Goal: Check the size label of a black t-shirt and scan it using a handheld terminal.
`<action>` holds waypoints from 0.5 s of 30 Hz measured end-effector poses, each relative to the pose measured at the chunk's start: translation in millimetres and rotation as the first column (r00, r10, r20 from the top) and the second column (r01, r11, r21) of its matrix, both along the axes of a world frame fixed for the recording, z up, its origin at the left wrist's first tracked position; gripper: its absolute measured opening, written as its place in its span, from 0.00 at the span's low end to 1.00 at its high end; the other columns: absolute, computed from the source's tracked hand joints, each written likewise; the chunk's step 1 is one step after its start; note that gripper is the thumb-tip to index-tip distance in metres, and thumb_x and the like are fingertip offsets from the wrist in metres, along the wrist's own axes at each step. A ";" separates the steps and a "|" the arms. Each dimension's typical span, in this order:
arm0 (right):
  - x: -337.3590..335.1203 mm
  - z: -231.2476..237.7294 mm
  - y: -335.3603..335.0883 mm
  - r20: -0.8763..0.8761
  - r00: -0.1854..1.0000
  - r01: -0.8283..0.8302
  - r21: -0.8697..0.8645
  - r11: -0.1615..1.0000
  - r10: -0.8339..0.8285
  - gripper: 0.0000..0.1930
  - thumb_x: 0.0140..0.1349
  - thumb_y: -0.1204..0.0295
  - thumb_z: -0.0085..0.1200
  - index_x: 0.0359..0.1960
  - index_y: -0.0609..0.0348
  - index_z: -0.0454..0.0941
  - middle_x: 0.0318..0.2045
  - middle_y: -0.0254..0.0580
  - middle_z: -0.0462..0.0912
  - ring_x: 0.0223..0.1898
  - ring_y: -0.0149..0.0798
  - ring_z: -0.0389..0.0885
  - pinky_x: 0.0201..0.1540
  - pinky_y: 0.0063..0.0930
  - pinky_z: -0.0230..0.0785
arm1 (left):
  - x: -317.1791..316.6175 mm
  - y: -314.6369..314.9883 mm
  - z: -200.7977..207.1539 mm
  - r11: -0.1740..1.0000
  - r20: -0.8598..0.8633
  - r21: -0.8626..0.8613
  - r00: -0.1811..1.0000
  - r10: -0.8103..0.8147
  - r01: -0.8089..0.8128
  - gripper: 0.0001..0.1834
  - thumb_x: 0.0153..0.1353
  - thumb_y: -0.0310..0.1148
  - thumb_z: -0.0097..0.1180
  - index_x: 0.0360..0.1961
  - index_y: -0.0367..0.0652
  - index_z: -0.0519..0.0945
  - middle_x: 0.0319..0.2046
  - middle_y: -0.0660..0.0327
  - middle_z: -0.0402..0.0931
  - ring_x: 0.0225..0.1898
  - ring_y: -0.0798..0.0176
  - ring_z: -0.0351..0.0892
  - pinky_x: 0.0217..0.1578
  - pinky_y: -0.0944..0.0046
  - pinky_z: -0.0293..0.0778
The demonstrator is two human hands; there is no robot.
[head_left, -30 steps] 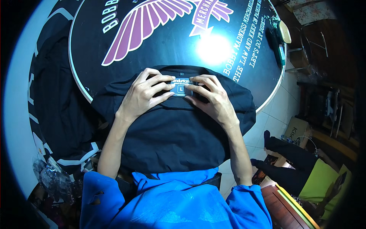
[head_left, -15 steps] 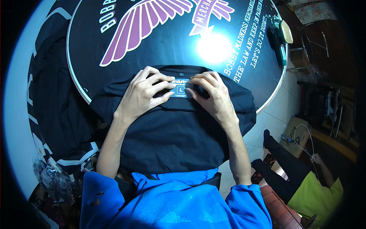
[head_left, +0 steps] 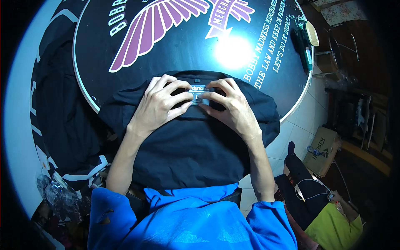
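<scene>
A black T-shirt (head_left: 187,146) lies spread over the near edge of a round black table (head_left: 187,54) and hangs down toward my lap. At its collar sits a small grey-and-white neck label (head_left: 198,93). My left hand (head_left: 160,104) rests flat on the shirt left of the label, thumb and fingertips touching it. From the right, my right hand (head_left: 231,108) presses its fingertips on the label. Both hands pinch or smooth the label between them.
The table top carries a purple wing design and white lettering, with a bright lamp glare (head_left: 231,50). More dark fabric (head_left: 62,112) lies at the left. A cardboard box (head_left: 323,146), cables and a person in a yellow-green top (head_left: 333,225) are on the floor at right.
My fingers have shifted slightly around the label, closing in on it from both sides. The shirt stays where it was. The person at lower right has moved.
</scene>
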State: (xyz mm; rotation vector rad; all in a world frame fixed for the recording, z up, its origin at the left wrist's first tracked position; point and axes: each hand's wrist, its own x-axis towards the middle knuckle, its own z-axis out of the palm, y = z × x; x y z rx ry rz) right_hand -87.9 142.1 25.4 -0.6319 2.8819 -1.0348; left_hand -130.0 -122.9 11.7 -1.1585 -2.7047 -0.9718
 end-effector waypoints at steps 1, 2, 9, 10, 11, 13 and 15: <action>0.4 0.3 -0.1 0.002 1.000 -0.001 0.000 1.000 0.001 0.16 0.63 0.70 0.78 0.52 0.52 0.91 0.60 0.42 0.85 0.63 0.48 0.81 0.69 0.43 0.81 | -1.4 0.3 1.0 1.000 -0.001 -0.004 1.000 -0.017 0.017 0.12 0.62 0.35 0.79 0.45 0.47 0.94 0.53 0.65 0.89 0.56 0.56 0.83 0.59 0.51 0.79; 0.8 1.1 -0.6 0.001 1.000 -0.001 0.000 1.000 0.001 0.16 0.63 0.70 0.78 0.52 0.52 0.91 0.60 0.42 0.85 0.63 0.48 0.81 0.69 0.43 0.81 | -2.5 0.6 1.8 0.999 -0.002 -0.008 0.999 -0.033 0.033 0.12 0.62 0.35 0.79 0.45 0.47 0.94 0.53 0.65 0.88 0.56 0.56 0.83 0.59 0.50 0.78; 1.9 3.8 -6.4 0.007 0.999 0.041 -0.004 0.999 -0.041 0.15 0.63 0.70 0.77 0.50 0.55 0.91 0.60 0.44 0.85 0.62 0.49 0.82 0.67 0.43 0.82 | -3.1 0.2 0.1 0.999 0.020 0.007 0.999 -0.032 0.032 0.14 0.61 0.37 0.80 0.46 0.47 0.93 0.55 0.65 0.88 0.57 0.56 0.83 0.59 0.51 0.77; 1.6 2.9 -5.5 0.010 0.999 0.043 -0.012 0.999 -0.043 0.15 0.64 0.71 0.76 0.50 0.57 0.90 0.60 0.44 0.85 0.62 0.49 0.82 0.67 0.44 0.82 | -3.2 0.6 -0.9 0.999 0.024 0.018 0.999 -0.029 0.029 0.13 0.62 0.37 0.80 0.46 0.47 0.93 0.55 0.64 0.88 0.57 0.56 0.83 0.59 0.51 0.77; 1.1 0.7 -4.2 0.008 0.999 0.044 -0.011 0.999 -0.044 0.15 0.64 0.71 0.76 0.50 0.57 0.90 0.60 0.44 0.85 0.62 0.49 0.82 0.67 0.44 0.82 | -3.4 1.0 -1.1 0.999 0.027 0.029 0.999 -0.027 0.026 0.13 0.62 0.36 0.80 0.46 0.47 0.93 0.55 0.64 0.87 0.57 0.55 0.83 0.59 0.52 0.77; -0.7 -3.0 -3.0 -0.014 0.999 0.032 -0.024 0.999 -0.033 0.14 0.65 0.72 0.75 0.51 0.60 0.89 0.59 0.45 0.84 0.61 0.49 0.83 0.65 0.44 0.82 | -3.4 1.7 -0.2 0.999 0.024 0.033 1.000 -0.016 0.016 0.13 0.62 0.35 0.79 0.46 0.46 0.92 0.55 0.63 0.86 0.56 0.55 0.83 0.59 0.51 0.77; 0.7 0.3 -6.5 -0.013 0.999 0.050 -0.031 0.998 -0.051 0.14 0.66 0.72 0.75 0.51 0.60 0.88 0.58 0.44 0.83 0.60 0.49 0.83 0.64 0.44 0.82 | -3.1 0.8 -0.1 0.999 0.020 0.033 1.000 -0.004 0.004 0.13 0.62 0.35 0.79 0.46 0.45 0.92 0.54 0.61 0.85 0.56 0.54 0.83 0.59 0.51 0.78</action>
